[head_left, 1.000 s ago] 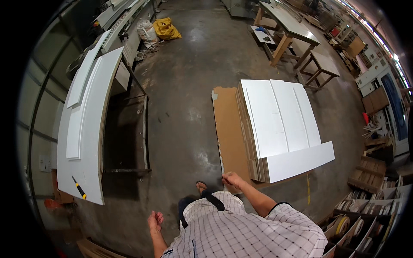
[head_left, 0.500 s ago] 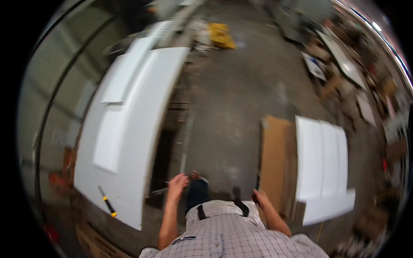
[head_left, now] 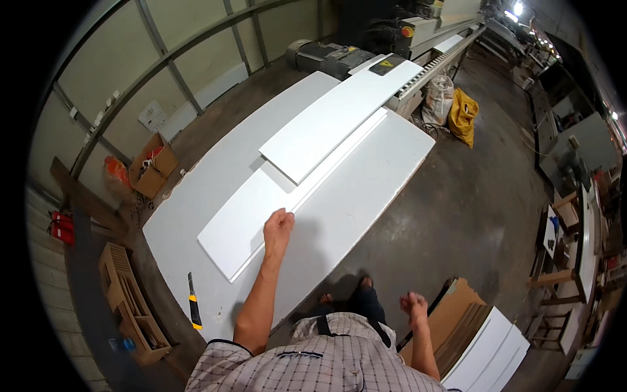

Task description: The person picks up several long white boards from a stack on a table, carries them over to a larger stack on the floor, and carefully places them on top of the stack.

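Head view, left hand (head_left: 279, 225) now over white panel (head_left: 234, 219) — fingers together, right hand's (head_left: 415, 307) unclear

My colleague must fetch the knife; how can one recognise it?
Find the big pale board bearing white panels. Near its lower-left edge, left of the left hand, lies the knife. Unlike the panels, it is small, yellow and black, its blade bare.

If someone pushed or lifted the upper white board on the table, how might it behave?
The upper white board is probably stiff: it shows no obvious sag. Its smooth face may slide easily. Being long, it would likely tilt if lifted by one end.
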`<state>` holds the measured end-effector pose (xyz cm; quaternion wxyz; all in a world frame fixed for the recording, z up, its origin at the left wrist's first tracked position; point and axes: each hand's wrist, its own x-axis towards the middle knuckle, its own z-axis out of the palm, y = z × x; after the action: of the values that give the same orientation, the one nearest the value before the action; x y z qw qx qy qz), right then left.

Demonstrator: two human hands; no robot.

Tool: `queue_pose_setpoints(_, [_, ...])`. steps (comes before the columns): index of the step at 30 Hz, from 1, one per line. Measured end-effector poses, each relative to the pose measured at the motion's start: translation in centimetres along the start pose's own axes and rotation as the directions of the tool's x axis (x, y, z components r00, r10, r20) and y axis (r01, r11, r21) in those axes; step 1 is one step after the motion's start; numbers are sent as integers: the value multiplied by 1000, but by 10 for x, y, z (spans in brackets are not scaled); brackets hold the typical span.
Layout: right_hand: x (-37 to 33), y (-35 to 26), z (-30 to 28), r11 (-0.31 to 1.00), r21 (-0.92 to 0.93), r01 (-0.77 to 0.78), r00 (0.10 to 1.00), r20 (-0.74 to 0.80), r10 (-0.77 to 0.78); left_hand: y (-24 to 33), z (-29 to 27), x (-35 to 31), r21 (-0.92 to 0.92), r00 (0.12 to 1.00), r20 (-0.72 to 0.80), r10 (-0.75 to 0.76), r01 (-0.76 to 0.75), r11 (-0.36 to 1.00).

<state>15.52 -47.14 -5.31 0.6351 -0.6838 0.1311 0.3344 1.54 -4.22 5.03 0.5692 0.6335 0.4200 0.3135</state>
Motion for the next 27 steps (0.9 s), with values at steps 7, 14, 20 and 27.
queue_pose_setpoints(7, [153, -220, 123, 745, -318, 587, 800, 370, -473, -33, -45, -10, 803, 901, -358, 246, 162, 573])
queue_pose_setpoints(14, [375, -340, 258, 371, -404, 836, 535, 453, -713, -33, -70, -66, 749, 758, -650, 63, 623, 226])
queue_pose_setpoints(20, [417, -383, 324, 271, -394, 878, 473, 628, -619, -59, -118, -83, 733, 816, -559, 149, 401, 550])
queue_pose_setpoints(27, [403, -399, 329, 266, -471, 841, 539, 679, -498, -46, -121, -75, 668, 815, -575, 73, 416, 617])
